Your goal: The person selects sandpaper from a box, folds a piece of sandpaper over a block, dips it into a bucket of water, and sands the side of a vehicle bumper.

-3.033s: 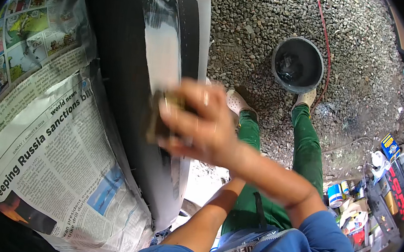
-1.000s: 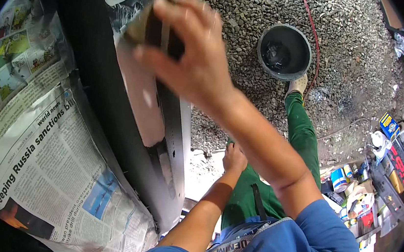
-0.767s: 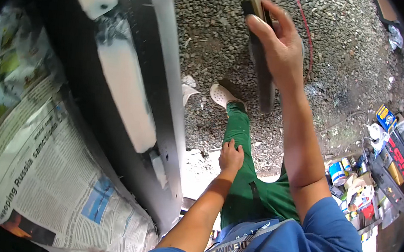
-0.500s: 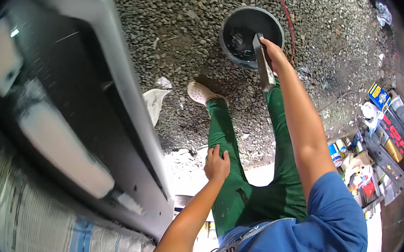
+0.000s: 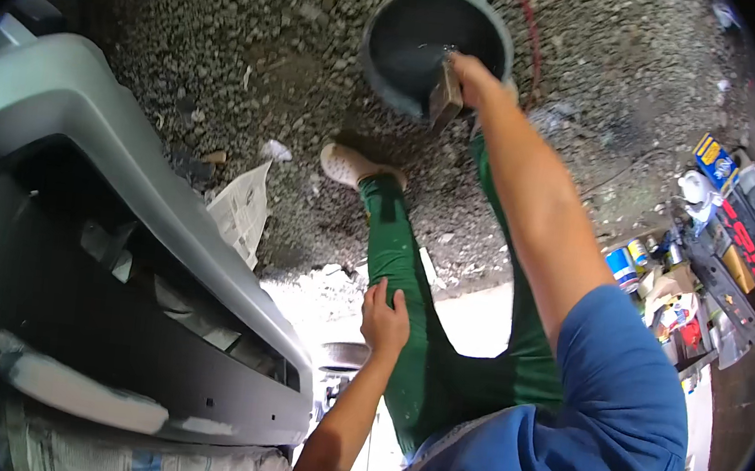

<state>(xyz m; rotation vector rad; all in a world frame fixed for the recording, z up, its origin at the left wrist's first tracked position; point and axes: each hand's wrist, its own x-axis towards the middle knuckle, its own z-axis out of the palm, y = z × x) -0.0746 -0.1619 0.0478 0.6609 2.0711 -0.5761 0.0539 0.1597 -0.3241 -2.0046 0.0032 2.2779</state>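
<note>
The right hand (image 5: 475,80), in the upper middle of the frame, grips a dark, flat-sided block (image 5: 447,100), thumb side toward the centre; the far fingers are hidden. The block slants over the lower right rim of a dark bucket (image 5: 380,87) — whether it touches, I cannot tell. If it is wet, it could slide from that end grip, and a knock on the rim could tip the bucket, since the gravel (image 5: 246,84) beneath looks uneven. The red hose (image 5: 535,45) runs just beside the bucket's right side and could drag it if a foot caught it. Lower, near the centre, the left hand (image 5: 385,321) lies loosely spread on the knee of the green trousers (image 5: 385,236), holding nothing visible. Farther out, the grey panel (image 5: 148,188) fills the lower left, its pale patch (image 5: 84,396) near the bottom edge — grit carried on the block could probably scratch it. A loose newspaper sheet (image 5: 241,207) beside the panel might slip underfoot.
</note>
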